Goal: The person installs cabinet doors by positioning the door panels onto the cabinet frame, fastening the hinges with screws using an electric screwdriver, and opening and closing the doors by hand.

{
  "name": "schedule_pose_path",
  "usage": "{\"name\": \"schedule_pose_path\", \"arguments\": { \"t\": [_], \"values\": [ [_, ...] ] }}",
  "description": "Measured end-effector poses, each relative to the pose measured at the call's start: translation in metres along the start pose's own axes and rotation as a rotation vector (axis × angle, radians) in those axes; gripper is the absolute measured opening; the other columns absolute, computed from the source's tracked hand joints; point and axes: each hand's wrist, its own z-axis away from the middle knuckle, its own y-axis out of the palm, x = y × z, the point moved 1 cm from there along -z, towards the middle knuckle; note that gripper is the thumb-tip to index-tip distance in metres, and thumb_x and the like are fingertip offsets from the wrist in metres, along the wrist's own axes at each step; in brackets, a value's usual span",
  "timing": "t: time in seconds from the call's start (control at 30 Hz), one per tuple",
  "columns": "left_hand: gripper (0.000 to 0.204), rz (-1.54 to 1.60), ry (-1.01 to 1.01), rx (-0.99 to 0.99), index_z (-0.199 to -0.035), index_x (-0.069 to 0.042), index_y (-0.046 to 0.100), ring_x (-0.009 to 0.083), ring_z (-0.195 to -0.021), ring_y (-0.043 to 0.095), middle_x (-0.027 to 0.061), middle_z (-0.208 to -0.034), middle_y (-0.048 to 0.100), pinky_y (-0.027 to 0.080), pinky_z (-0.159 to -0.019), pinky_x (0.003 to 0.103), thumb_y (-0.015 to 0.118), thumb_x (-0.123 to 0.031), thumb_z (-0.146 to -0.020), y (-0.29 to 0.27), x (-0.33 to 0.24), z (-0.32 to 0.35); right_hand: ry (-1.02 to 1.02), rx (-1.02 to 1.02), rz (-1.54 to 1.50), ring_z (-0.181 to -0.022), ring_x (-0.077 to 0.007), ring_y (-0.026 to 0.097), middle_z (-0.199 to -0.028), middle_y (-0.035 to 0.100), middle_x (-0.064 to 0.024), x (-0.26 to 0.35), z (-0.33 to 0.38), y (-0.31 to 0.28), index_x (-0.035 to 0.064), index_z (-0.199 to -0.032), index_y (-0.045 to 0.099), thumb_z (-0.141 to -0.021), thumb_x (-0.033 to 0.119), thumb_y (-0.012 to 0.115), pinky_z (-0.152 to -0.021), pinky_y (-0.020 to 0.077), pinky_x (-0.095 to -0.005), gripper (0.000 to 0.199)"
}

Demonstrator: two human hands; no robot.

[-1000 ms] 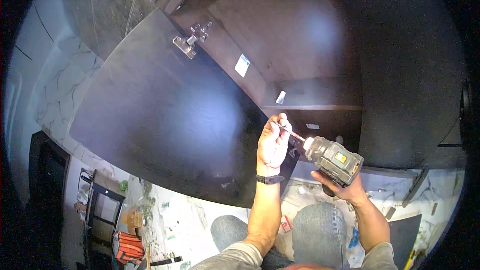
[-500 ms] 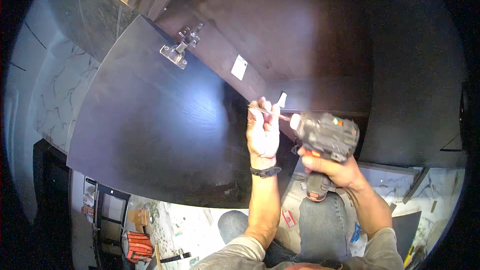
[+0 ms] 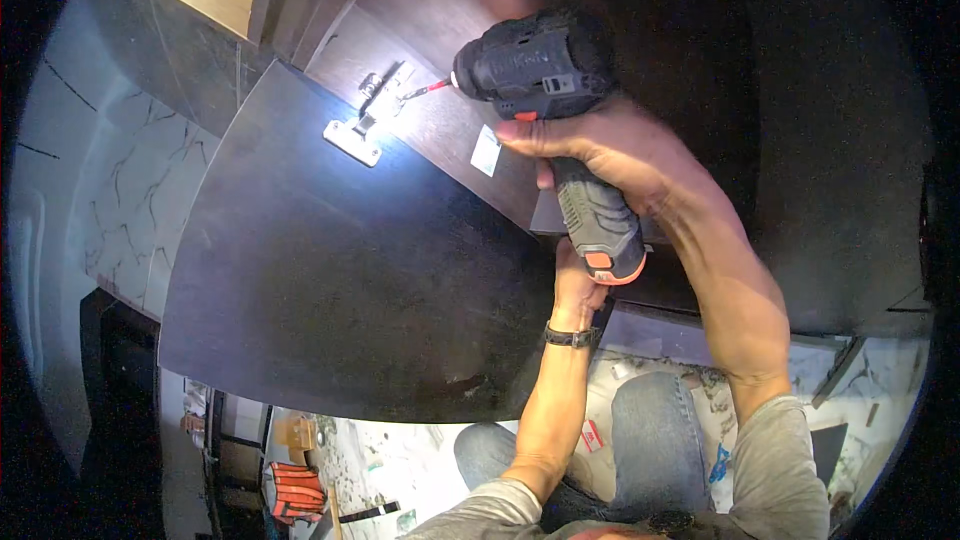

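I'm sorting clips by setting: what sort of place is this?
Probably an indoor work site, perhaps a room being fitted out: a dark cabinet stands with its door open, the right hand holds a drill, and the pale floor is littered.

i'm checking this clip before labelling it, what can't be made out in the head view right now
All in the head view:
- What the left grip touches: hidden by the drill.
- Most of the right grip's fingers: behind the drill's handle.
- Whether the bit meets a screw: too small, with glare on the hinge.
- Print on the white label: too small.
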Motion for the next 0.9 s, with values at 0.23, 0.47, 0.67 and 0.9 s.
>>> {"name": "schedule_pose_path", "arguments": {
  "t": [0.23, 0.47, 0.67, 0.9],
  "values": [
    [0.027, -0.075, -0.088, -0.004, -0.114, 0.002, 0.058, 0.0238, -0.098, 0.067, 0.0133, -0.109, 0.067, 0.056, -0.083, 0.037, 0.060, 0.003, -0.087, -0.003, -0.008, -0.001, 0.147, -0.024, 0.017, -0.064, -0.0091, 0.054, -0.081, 0.063, 0.0008, -0.001, -0.013, -0.006, 0.0077, -0.094, 0.067, -0.081, 0.032, 0.080, -0.058, 0.0456, -0.0257, 0.031],
    [0.031, -0.064, -0.055, -0.049, -0.115, -0.001, 0.059, 0.0221, -0.100, 0.066, 0.0091, -0.111, 0.066, 0.056, -0.086, 0.036, 0.062, 0.006, -0.084, -0.005, -0.003, -0.004, 0.191, -0.027, 0.012, -0.061, -0.0070, 0.054, -0.077, 0.062, 0.0029, -0.002, -0.014, -0.006, 0.0097, -0.093, 0.067, -0.082, 0.032, 0.079, -0.055, 0.0451, -0.0238, 0.028],
    [0.033, -0.070, -0.059, -0.016, -0.116, -0.002, 0.058, 0.0208, -0.100, 0.066, 0.0086, -0.113, 0.066, 0.056, -0.086, 0.035, 0.064, 0.004, -0.084, 0.003, -0.005, 0.000, 0.182, 0.015, -0.006, -0.060, -0.0062, 0.054, -0.075, 0.062, 0.0031, 0.000, -0.013, -0.008, 0.0102, -0.093, 0.067, -0.082, 0.032, 0.079, -0.055, 0.0448, -0.0222, 0.027],
    [0.027, -0.064, -0.090, 0.032, -0.115, -0.001, 0.058, 0.0203, -0.091, 0.070, 0.0104, -0.107, 0.069, 0.060, -0.078, 0.032, 0.065, -0.003, -0.089, 0.003, -0.009, 0.001, 0.194, -0.012, 0.050, -0.059, -0.0065, 0.054, -0.074, 0.061, 0.0032, 0.004, -0.015, -0.007, 0.0104, -0.094, 0.067, -0.080, 0.033, 0.080, -0.054, 0.0447, -0.0229, 0.030]
  ]
}}
